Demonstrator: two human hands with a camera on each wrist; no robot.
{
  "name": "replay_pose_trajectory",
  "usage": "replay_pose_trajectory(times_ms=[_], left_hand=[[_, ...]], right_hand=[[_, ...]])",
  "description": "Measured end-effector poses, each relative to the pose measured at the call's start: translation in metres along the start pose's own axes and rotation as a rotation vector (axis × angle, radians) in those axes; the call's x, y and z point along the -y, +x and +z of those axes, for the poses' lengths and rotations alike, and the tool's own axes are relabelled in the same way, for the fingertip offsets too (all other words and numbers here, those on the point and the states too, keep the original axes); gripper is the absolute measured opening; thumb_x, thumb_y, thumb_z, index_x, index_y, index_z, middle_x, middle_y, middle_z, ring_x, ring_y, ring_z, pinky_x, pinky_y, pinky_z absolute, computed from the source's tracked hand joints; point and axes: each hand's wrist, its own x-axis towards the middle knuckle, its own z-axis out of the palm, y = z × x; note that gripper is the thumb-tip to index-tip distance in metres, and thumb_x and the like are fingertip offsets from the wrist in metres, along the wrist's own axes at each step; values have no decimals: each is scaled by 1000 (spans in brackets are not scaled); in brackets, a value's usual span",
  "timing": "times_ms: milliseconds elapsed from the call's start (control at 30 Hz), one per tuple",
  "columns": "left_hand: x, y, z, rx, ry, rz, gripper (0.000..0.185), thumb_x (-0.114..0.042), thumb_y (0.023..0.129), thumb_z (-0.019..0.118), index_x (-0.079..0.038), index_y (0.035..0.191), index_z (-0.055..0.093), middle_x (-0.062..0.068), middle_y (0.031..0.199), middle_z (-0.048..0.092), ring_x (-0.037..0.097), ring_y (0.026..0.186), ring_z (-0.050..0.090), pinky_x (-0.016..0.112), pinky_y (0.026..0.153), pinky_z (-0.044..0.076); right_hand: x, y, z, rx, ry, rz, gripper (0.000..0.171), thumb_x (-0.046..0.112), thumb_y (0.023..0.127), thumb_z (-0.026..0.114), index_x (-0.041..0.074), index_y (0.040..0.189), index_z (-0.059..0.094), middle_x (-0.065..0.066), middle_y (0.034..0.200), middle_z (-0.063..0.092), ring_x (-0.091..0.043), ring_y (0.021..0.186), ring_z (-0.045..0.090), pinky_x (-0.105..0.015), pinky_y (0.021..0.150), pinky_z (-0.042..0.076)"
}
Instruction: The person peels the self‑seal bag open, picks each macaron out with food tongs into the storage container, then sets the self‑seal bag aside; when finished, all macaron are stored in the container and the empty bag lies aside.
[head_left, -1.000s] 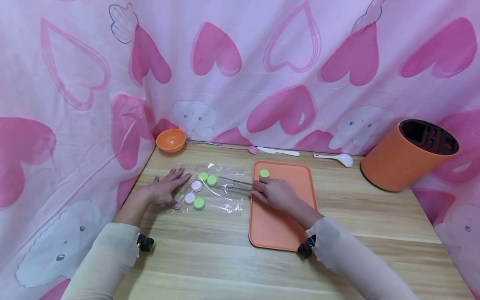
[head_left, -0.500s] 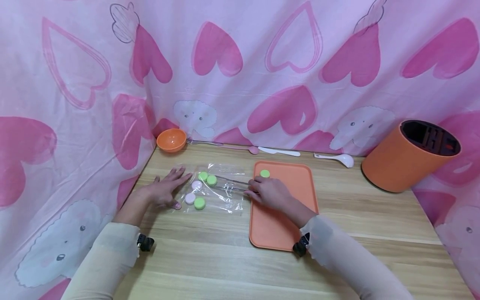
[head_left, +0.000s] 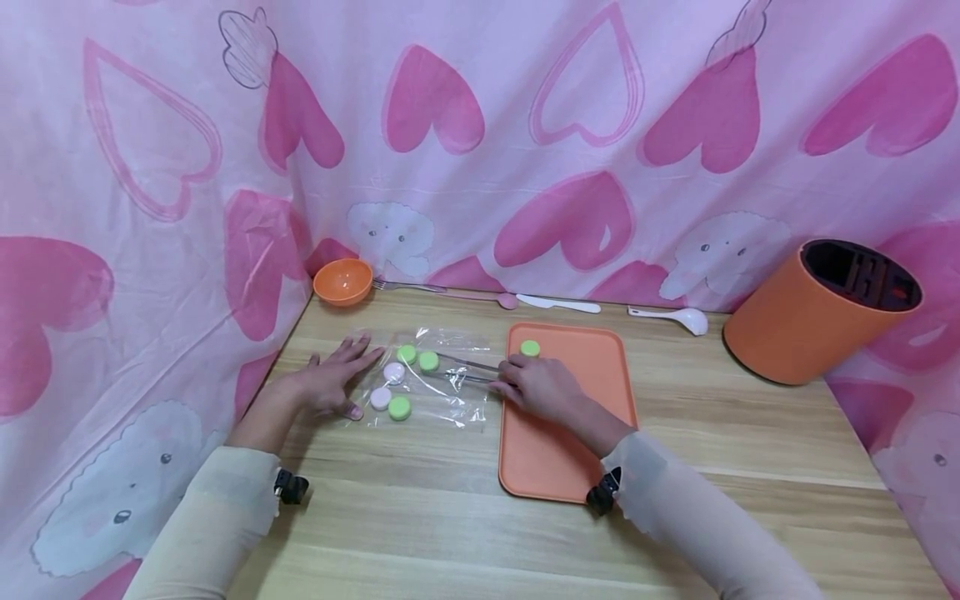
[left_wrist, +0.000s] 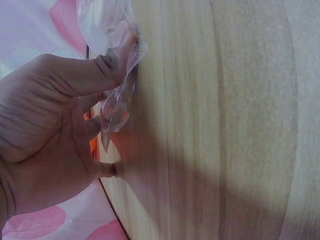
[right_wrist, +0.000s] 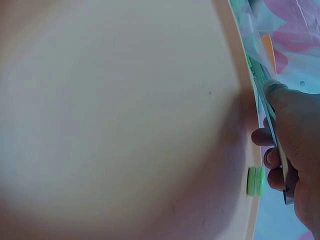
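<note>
My left hand (head_left: pixel 333 382) lies flat on the wooden table, fingers straight, pressing the left edge of a clear plastic bag (head_left: pixel 450 400). In the left wrist view the thumb (left_wrist: pixel 107 67) pins the bag's film (left_wrist: pixel 117 107). Several green and pale pink round pieces lie in the bag, among them a green one (head_left: pixel 429 361) and a pink one (head_left: pixel 393 372). My right hand (head_left: pixel 528 385) grips metal tongs (head_left: pixel 468 369) whose tips reach into the bag beside that green piece. Another green piece (head_left: pixel 530 347) sits on the orange tray (head_left: pixel 570 442), also in the right wrist view (right_wrist: pixel 256 181).
An orange bowl (head_left: pixel 342 281), a fork (head_left: pixel 408 286), a white knife (head_left: pixel 558 303) and a white spoon (head_left: pixel 671 317) lie along the back edge by the pink heart curtain. An orange cylindrical holder (head_left: pixel 817 312) stands at the right.
My right hand has shifted a little left over the tray's edge, pushing the tongs further into the bag. The left hand has stayed put.
</note>
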Motion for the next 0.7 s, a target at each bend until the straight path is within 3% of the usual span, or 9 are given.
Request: replay_pose_trajectory(times_ms=[133,367,700], left_hand=[[0,0,0,1,2,-3,118,-33,87,91,-22,179,18,18,187,-8,52,171,-13,91,123,-5],[-1,2,-3,-13,-6,6,119,-30,86,92,-21,179,18,16,188,-9,51,171,-14,91,123,-7],[-1,1,-1,3,-19,-7,120,-28,86,92,-21,179,17,17,187,-10,51,171,-15,91,123,-8]], right_hand=[[-5,-5,-5,7,-5,2,25,43,106,74,19,101,77,4,87,66,-12,66,59,-32,58,56],[-17,-15,-18,15,-13,75,32,43,103,78,16,120,83,-1,103,79,-21,79,76,-41,67,65],[-36,-38,-28,-92,-40,46,32,39,98,84,10,112,82,-1,80,66,-17,61,62,-36,54,55]])
